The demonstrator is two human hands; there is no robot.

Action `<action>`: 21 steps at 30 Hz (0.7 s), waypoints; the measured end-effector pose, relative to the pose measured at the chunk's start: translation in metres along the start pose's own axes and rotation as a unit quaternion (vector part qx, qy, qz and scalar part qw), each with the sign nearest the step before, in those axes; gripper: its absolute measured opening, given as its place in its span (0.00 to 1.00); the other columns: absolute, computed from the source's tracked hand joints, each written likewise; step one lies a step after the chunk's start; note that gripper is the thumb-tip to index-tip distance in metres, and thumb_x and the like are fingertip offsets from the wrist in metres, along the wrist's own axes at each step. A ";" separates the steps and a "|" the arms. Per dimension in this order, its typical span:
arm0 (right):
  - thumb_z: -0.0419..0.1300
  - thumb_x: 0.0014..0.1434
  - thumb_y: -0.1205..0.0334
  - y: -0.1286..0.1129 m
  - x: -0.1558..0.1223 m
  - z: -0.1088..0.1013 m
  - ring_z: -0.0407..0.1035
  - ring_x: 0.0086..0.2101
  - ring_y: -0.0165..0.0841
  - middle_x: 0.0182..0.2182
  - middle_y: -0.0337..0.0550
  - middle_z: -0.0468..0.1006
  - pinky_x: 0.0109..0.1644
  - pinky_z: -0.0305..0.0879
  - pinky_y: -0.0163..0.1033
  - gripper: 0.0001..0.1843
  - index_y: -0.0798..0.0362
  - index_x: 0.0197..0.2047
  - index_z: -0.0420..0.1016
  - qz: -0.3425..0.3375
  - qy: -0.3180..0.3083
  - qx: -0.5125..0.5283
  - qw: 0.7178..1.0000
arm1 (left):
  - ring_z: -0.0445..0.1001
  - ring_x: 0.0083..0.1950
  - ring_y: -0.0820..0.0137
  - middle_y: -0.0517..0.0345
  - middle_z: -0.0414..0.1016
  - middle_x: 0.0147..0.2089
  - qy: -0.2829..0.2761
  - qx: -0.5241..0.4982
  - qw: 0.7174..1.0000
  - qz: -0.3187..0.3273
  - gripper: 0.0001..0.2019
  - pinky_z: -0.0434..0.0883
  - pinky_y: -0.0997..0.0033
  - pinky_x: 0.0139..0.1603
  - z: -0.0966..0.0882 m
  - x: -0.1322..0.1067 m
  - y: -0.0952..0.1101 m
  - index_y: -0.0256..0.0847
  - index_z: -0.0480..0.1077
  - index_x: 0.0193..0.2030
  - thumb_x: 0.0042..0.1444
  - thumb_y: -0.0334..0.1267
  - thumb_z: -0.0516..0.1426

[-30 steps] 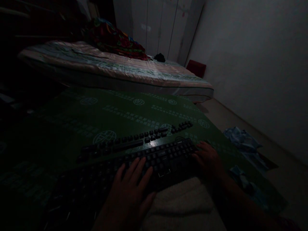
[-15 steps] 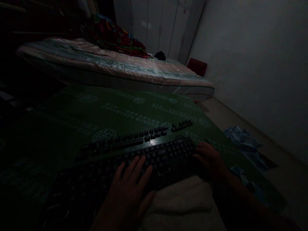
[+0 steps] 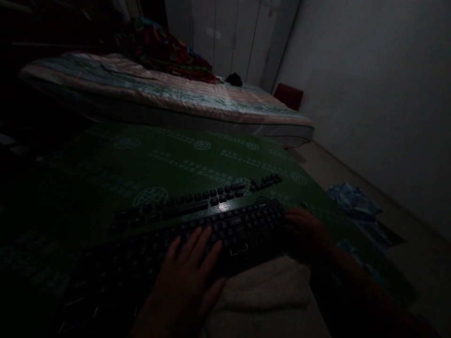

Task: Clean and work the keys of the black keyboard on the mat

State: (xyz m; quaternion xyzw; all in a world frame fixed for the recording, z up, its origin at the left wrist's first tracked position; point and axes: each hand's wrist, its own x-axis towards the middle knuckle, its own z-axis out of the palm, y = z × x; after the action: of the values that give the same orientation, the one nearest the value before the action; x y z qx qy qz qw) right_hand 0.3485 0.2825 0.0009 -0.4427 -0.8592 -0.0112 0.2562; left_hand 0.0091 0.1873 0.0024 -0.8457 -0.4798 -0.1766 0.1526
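Note:
The room is very dark. A black keyboard [image 3: 246, 225] lies on a green printed mat [image 3: 169, 159] in front of me. Just behind it runs a row of loose black keycaps [image 3: 197, 199]. My left hand [image 3: 186, 277] lies flat on the keyboard's middle with its fingers stretched out and apart. My right hand [image 3: 308, 232] rests at the keyboard's right end with its fingers curled over the edge. A pale towel [image 3: 260, 291] lies under the keyboard's near side, between my arms.
A bed with a striped mattress [image 3: 169, 98] stands beyond the mat, with a heap of bright cloth [image 3: 165, 49] on it. White wardrobe doors [image 3: 232, 37] close the back. A red box [image 3: 288, 96] sits by the wall. Blue cloth [image 3: 352, 199] lies on the floor at the right.
My view has drifted slightly; both hands stay on the keyboard, which has shifted a little to the left and away from me.

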 end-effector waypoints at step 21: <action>0.51 0.62 0.68 -0.011 0.020 -0.017 0.71 0.41 0.36 0.39 0.49 0.77 0.43 0.70 0.42 0.10 0.53 0.37 0.74 -0.147 -0.040 -0.136 0.979 | 0.66 0.60 0.49 0.40 0.66 0.61 0.004 -0.014 1.000 -0.014 0.22 0.57 0.44 0.58 -0.005 0.002 0.002 0.41 0.69 0.55 0.53 0.43 0.55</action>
State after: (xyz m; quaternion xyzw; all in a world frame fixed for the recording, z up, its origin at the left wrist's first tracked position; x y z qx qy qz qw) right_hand 0.3374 0.2868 0.0275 -0.3427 -0.9148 -0.1480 0.1546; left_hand 0.0111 0.1855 0.0076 -0.8402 -0.4888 -0.1884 0.1402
